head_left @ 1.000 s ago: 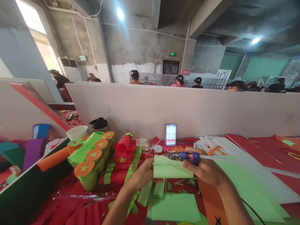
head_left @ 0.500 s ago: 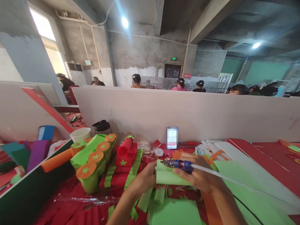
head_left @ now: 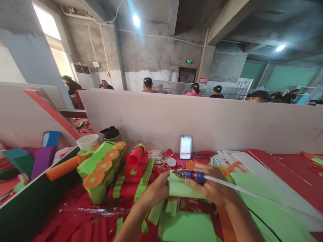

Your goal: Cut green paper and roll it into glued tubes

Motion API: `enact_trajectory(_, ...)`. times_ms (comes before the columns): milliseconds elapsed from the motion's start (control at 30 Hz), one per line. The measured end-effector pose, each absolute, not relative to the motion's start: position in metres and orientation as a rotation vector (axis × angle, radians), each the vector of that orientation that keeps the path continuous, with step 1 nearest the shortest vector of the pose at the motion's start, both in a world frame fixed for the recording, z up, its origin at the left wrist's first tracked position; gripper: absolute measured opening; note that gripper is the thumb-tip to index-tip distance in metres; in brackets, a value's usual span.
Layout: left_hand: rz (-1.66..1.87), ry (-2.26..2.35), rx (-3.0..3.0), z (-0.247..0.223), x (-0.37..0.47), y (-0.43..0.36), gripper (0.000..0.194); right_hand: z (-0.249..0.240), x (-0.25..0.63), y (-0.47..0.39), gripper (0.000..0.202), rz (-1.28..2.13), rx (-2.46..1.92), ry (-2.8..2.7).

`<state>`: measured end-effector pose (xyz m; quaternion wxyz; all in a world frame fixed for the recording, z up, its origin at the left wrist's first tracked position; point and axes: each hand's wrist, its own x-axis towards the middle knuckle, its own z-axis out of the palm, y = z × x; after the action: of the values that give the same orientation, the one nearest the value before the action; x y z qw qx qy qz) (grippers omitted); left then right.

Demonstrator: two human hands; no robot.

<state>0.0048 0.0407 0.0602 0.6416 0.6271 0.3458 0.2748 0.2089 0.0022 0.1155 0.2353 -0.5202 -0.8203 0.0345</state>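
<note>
My left hand grips the left edge of a folded light green sheet, its fingertips partly hidden behind it. Wrapped round a blue glue gun is my right hand, which also rests at the sheet's right side. The gun's dark nozzle points left over the sheet's top left corner, and a clear glue stick sticks out of its back. Below the hands lie a small green paper roll and a flat green sheet.
At left stand green cylinders with orange star tops, a red star-marked paper piece and a white bowl. A phone leans on the pale partition. Green sheets lie at right. People sit beyond the partition.
The camera view has shifted slightly. The glue gun's nozzle has moved a little left relative to the sheet's corner; both hands keep their hold.
</note>
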Motion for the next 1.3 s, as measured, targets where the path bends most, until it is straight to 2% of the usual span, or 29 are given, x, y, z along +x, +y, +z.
enact_trajectory(433, 0.623, 0.801, 1.438, 0.056, 0.002, 0.043, 0.060, 0.109, 0.209, 0.001, 0.043, 0.185, -1.479, -2.297)
enact_trajectory(800, 0.662, 0.760, 1.471, 0.053, -0.001, 0.044, 0.055, 0.115, 0.212, -0.001, 0.039, 0.271, -1.511, -2.266)
enact_trajectory(1067, 0.728, 0.736, 1.539, 0.053, -0.004, 0.049, 0.049, 0.109, 0.224, -0.002, 0.031, 0.183, -1.596, -2.182)
enact_trajectory(1300, 0.729, 0.772, 1.572, 0.060, -0.006, 0.048, 0.049, 0.104, 0.235, 0.001, 0.037, 0.197, -1.697, -2.173)
